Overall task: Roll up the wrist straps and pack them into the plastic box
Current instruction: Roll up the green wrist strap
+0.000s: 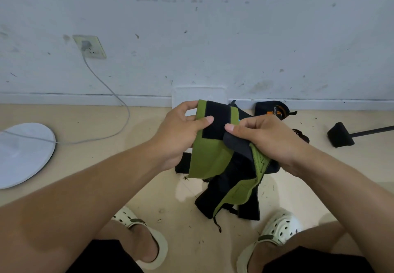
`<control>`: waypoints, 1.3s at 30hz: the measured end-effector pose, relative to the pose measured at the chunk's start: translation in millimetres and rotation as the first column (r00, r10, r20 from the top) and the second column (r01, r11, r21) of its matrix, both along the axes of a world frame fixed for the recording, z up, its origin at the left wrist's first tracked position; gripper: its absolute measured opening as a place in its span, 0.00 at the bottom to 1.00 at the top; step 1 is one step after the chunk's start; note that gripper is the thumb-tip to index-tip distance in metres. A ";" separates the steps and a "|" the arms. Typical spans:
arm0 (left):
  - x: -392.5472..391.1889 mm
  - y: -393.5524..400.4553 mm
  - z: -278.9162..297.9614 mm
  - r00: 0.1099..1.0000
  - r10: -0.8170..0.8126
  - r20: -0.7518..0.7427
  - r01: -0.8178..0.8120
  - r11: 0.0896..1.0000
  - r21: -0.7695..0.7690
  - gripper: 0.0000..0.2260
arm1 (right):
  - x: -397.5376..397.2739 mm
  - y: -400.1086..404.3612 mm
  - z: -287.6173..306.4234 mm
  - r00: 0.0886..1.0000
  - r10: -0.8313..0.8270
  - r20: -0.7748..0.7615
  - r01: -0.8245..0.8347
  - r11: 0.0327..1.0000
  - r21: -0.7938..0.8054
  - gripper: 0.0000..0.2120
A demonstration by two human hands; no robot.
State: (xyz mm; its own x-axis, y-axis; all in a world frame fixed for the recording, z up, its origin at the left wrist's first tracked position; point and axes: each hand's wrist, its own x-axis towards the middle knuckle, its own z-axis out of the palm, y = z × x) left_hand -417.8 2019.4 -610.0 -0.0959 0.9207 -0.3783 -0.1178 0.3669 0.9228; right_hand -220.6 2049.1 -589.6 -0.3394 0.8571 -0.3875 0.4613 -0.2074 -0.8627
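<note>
I hold a green wrist strap with a black hook-and-loop patch in front of me, above the floor. My left hand grips its upper left edge, thumb lying across the black patch. My right hand pinches a grey flap at the strap's right side. The strap's long tail hangs down over several black and green straps heaped on the floor. A clear plastic box stands against the wall behind my hands. A rolled black and orange strap lies to the box's right.
A white round base with a grey cable running to a wall socket lies at the left. A black stand foot sits at the right. My two feet in pale sandals are at the bottom.
</note>
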 end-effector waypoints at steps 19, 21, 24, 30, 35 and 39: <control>9.6 -2.1 -1.7 0.958 0.067 -0.277 -0.046 0.996 0.083 0.14 | 2.5 11.9 -5.6 0.991 -0.014 0.136 -0.007 0.988 0.156 0.09; 5.3 1.6 -0.3 0.905 0.090 -0.416 -0.026 0.987 0.158 0.15 | 3.9 13.4 -7.7 0.984 0.018 0.175 -0.050 0.982 0.183 0.05; -13.1 14.7 0.9 0.883 0.196 -0.426 -0.132 0.975 0.177 0.15 | 7.2 12.8 -10.4 0.981 0.021 0.193 -0.066 0.970 0.232 0.04; -28.1 21.0 0.6 0.964 0.265 0.026 -0.263 0.963 -0.051 0.08 | 5.0 0.3 -3.0 1.000 0.008 -0.026 -0.004 0.992 0.129 0.13; -16.7 15.6 0.9 0.968 0.190 0.162 -0.184 0.982 -0.048 0.12 | 0.4 0.8 -9.1 0.996 0.008 -0.086 -0.008 1.000 0.004 0.15; -12.5 13.0 -0.4 0.979 0.172 0.108 -0.171 0.985 -0.017 0.11 | 1.0 1.2 -8.1 0.979 -0.039 -0.200 0.036 0.999 -0.019 0.10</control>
